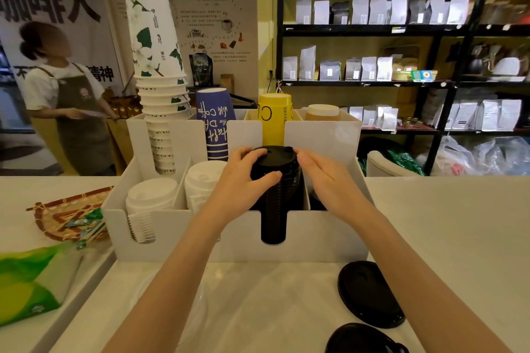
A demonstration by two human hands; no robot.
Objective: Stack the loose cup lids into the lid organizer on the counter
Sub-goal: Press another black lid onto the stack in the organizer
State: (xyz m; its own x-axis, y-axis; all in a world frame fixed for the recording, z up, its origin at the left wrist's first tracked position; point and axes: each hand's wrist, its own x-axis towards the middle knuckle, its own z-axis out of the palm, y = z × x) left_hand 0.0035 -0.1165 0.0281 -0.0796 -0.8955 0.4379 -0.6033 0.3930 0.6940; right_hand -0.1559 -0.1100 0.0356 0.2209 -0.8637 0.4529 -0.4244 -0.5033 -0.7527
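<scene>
Lids are what we are sorting, and the black lid stack (276, 178) stands in the third front slot of the white lid organizer (327, 235), counting from its left end, rising well above the front wall. Our left hand (243, 180) wraps the top of that stack, thumb across the near side and fingers over the topmost lid, so we judge it is pinching and steadying the stack. Our right hand (321, 175) sits just to the stack's right with fingers straight and spread flat; whether its fingertips touch the lids we cannot tell. We read this step as seating and squaring the black lids in their slot. In front of the organizer, toward its right end, two loose black lids (370, 292) (364, 338) lie on the counter (459, 223), so the job looks partly done. Left of the black stack, the organizer's two neighbouring slots hold white lids (150, 195). Next, we expect to let go, reach back for the nearer loose lid, and set it level on top, rim aligned so it nests instead of tilting.
</scene>
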